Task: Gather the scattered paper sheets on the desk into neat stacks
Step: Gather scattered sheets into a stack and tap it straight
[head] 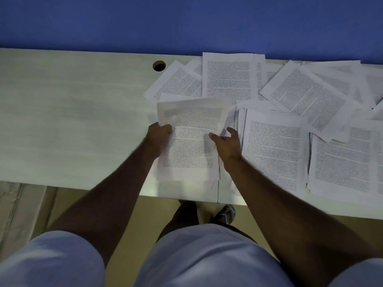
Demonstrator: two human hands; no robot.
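Gripping the left edge of a white printed paper bundle (187, 141), the left hand (158, 134) is holding it above the pale tabletop (72, 110); the right hand (227, 145), fingers spread, is hovering nearer the scattered printed sheets (306, 96) lying rightward.

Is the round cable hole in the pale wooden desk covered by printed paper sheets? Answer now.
No, the round cable hole lies bare on the pale wooden desk, just left of the nearest printed paper sheets.

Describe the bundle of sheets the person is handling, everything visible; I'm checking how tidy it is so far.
The bundle of sheets is white paper printed with dense text, lying near the desk's front edge. The left hand grips its left edge; the right hand touches its right side with spread fingers. The top sheets are blurred and lifted at the far end; edges look uneven.
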